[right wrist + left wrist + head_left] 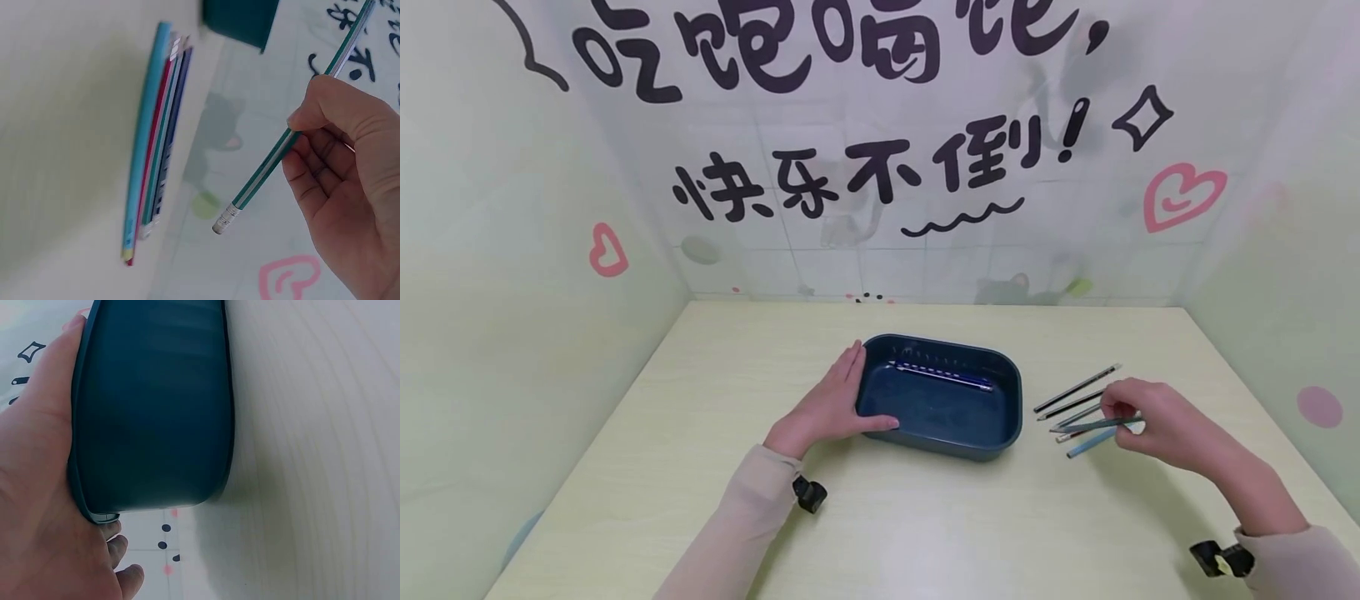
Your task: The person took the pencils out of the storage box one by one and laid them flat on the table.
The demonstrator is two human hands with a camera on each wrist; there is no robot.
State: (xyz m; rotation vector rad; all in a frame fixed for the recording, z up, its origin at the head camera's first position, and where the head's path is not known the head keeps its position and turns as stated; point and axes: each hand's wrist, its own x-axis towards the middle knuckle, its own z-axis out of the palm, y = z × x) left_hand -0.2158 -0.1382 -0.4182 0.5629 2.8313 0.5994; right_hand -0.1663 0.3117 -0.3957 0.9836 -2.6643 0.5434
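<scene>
A dark blue rectangular box (936, 408), open at the top, stands near the middle of the table, with at least one blue patterned pencil (943, 377) along its far inner side. My left hand (827, 408) rests against the box's left end, thumb straight across the near rim and fingers extended along the side. To the right of the box, my right hand (1172, 425) pinches a green-and-silver striped pencil (265, 172) between thumb and fingers, its eraser end showing in the right wrist view. Beneath that hand lie several pencils (156, 137), including light blue, red, green and dark ones.
A pale wood-grain table (700, 500) carries everything. White printed sheets with black characters and pink hearts (1184, 197) stand behind and at both sides. Each wrist wears a small black camera (809, 493).
</scene>
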